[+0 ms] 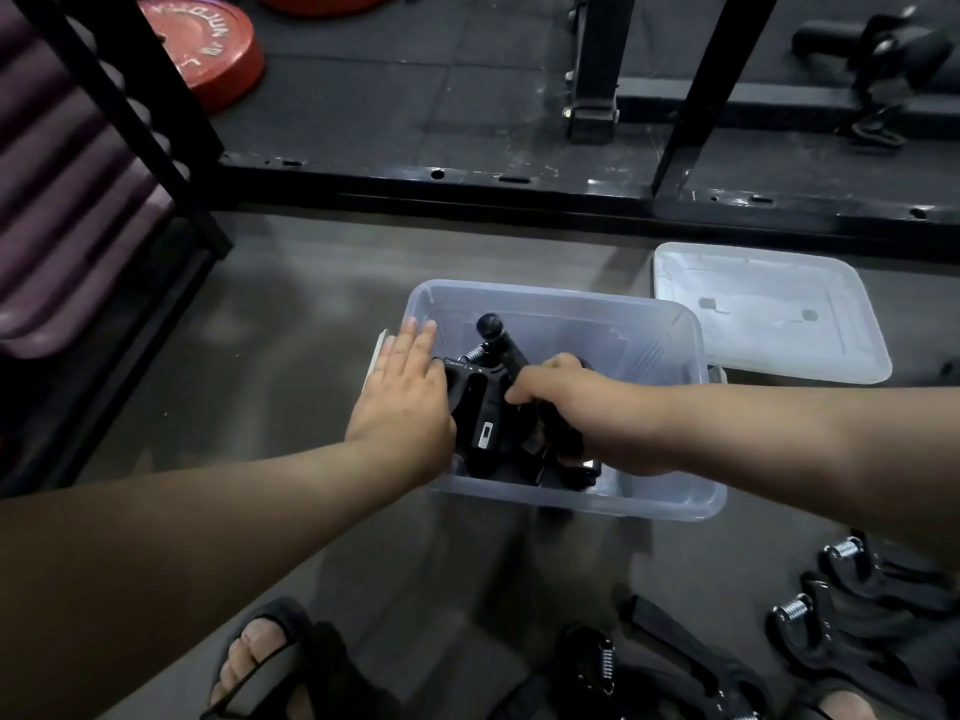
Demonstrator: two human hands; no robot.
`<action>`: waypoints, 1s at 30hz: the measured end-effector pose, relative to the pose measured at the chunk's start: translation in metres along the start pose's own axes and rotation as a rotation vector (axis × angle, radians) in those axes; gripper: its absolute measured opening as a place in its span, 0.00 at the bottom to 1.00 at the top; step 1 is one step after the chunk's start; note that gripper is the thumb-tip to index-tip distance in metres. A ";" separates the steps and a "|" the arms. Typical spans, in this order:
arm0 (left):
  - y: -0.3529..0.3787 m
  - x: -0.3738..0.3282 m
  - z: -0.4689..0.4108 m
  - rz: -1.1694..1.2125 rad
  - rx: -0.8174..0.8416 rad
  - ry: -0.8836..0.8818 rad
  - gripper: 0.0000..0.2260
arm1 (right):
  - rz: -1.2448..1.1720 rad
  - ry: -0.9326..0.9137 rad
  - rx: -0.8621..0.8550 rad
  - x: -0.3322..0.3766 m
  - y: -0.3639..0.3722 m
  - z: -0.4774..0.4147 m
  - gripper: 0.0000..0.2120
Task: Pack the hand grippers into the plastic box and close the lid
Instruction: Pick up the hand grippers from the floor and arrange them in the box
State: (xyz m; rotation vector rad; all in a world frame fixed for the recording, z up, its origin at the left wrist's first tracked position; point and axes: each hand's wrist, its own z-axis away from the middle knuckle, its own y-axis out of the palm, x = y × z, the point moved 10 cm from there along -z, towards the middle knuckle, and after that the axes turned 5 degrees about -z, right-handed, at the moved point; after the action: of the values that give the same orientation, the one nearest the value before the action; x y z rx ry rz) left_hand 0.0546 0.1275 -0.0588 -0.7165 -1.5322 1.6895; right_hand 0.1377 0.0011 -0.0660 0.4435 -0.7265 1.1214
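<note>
- Box of clear plastic (649,345), rectangular with rounded corners and a thick rim, sits on the smooth grey floor (291,314) with its top open.
- Inside it, toward the near left, lies a heap of black hand grippers (483,418) with moulded matte handles, coiled steel springs and one round knob pointing to the far wall.
- The left hand (405,402) lies flat with its fingers straight and together, resting over the box's left rim beside the heap.
- The right hand (582,407) reaches into the box, its fingers curled round one gripper in the heap.
- The frosted, shallow plastic lid (769,314) lies flat on the floor just beyond the box's far right corner.
- More loose black grippers with bright springs (852,631) lie on the floor at the near right, apart from the box.
- A foot in a dark strapped sandal (270,662) is at the near edge.
- A black steel rack frame (467,184) crosses behind the box, and a red weight plate (208,49) lies on dark rubber tiles beyond it.
</note>
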 end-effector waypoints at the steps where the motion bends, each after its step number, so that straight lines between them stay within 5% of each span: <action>1: 0.000 0.000 0.000 -0.003 0.003 -0.002 0.25 | 0.052 -0.014 -0.051 0.002 -0.002 -0.002 0.18; 4: 0.000 0.000 0.001 -0.020 -0.005 -0.007 0.28 | 0.115 -0.042 -0.195 0.003 -0.010 -0.015 0.20; 7: -0.001 0.001 0.002 -0.023 0.001 -0.005 0.24 | 0.073 -0.014 -0.241 -0.004 -0.011 -0.027 0.08; 10: -0.001 0.001 0.002 -0.003 -0.005 0.003 0.20 | 0.053 -0.009 -0.160 -0.007 -0.001 -0.035 0.10; 15: 0.001 0.005 0.001 0.025 -0.017 -0.014 0.25 | -0.494 0.060 0.043 -0.011 0.017 -0.036 0.07; 18: -0.001 0.005 0.001 0.091 -0.035 -0.013 0.24 | -0.619 0.088 0.162 -0.012 0.023 -0.034 0.15; 22: -0.008 0.010 0.005 0.285 -0.088 -0.025 0.23 | -0.599 0.054 0.244 -0.007 0.021 -0.024 0.15; 30: -0.013 0.010 0.008 0.329 -0.132 -0.030 0.27 | -0.537 0.036 0.058 -0.012 0.009 -0.034 0.14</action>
State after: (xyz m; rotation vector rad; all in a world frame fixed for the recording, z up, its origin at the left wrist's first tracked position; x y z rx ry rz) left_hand 0.0445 0.1314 -0.0447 -1.0647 -1.6255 1.8529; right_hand 0.1369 0.0188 -0.0986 0.6226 -0.5006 0.6431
